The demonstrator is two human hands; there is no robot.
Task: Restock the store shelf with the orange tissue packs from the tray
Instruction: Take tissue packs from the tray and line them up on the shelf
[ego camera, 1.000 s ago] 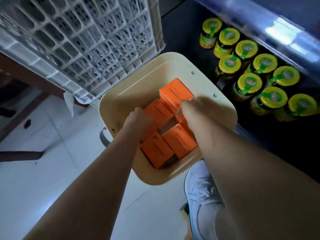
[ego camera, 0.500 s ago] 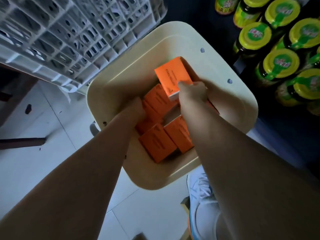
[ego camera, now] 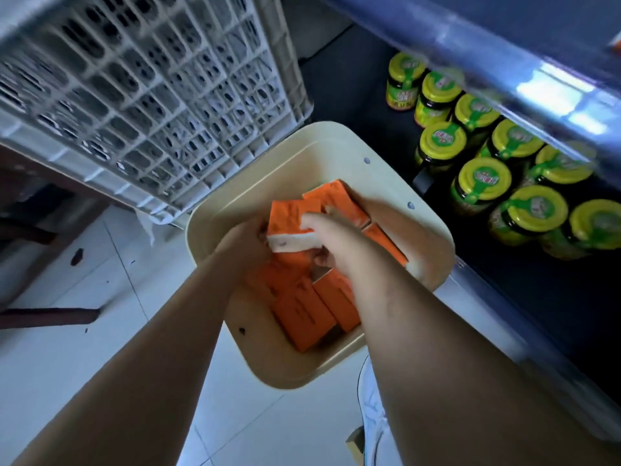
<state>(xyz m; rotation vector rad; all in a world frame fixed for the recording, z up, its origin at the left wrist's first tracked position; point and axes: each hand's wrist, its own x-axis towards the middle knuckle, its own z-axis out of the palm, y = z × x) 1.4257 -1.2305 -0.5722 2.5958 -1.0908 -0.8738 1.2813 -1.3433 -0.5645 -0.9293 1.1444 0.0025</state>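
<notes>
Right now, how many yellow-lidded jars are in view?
9 jars, all on the dark shelf right of the tray: five in a row along the blue shelf edge, four in the row nearer the tray. More may be hidden under that edge.

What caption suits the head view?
Left hand and right hand hold an orange tissue pack over the cream tray, beside yellow-lidded jars.

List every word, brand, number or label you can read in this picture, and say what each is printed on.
No text here can be read.
Jar lids: a red mark on each yellow top, too blurred to read.
Tissue packs in the tray: a dark printed line on the orange face, too small and blurred.
Lifted pack in the right hand: faint specks only, unreadable.
Crate: no text seen.
</notes>
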